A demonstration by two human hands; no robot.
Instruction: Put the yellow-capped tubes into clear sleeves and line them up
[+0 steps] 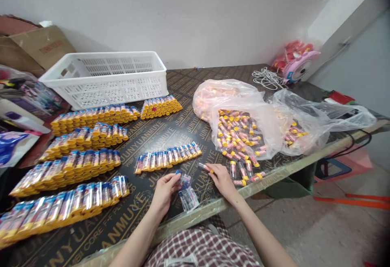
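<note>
My left hand (166, 187) is closed in a pinch at the table's front edge, with a small blue piece (178, 172) at its fingertips; whether this is a cap or part of a sleeve I cannot make out. Just right of those fingers lie several thin, clear printed plastic sleeves (189, 198). Between the thumb and fingers of my right hand (224, 181) is a small clear tube (204, 167) with a yellow end, tilted with its clear end to the left. Beyond both hands stands a row of blue-and-yellow tubes (169, 157).
Stacked rows of blue-and-yellow tubes (88, 196) fill the left side, before a white plastic crate (118, 87). Plastic bags (268, 137) of yellow-capped tubes lie to the right, with loose tubes (243, 170) in front. A pink fan (300, 70) and white cord (266, 78) sit behind.
</note>
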